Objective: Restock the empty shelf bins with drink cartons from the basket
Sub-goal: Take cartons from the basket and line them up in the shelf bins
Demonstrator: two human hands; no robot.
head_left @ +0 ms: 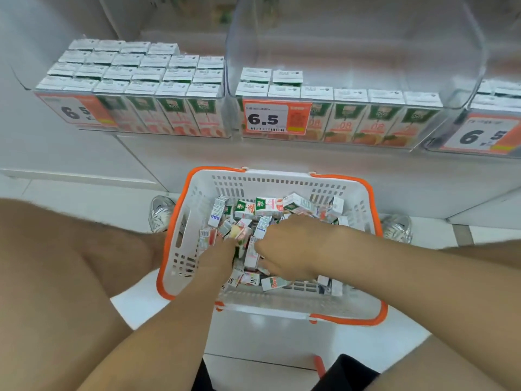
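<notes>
While the drink cartons [269, 206] lie jumbled in the white basket [361, 213] with orange handles, both hands are down among them. My left hand [218, 259] reaches in from the near left side, fingers pushed into the pile — I cannot tell whether they have closed on a carton. My right hand [293, 249] is curled over the middle of the heap, fingers bent down around cartons beneath it, but the actual grip is hidden. The basket sits on the pale floor between two sneakers, the left shoe [160, 213] just beside its left wall. Above it, the middle shelf bin [451, 80] is clear plastic and only partly filled — one front row plus a few cartons behind at its left end. The left bin [222, 114] is packed full. A price tag [269, 118] reading 6.5 hangs on the middle bin's front.
</notes>
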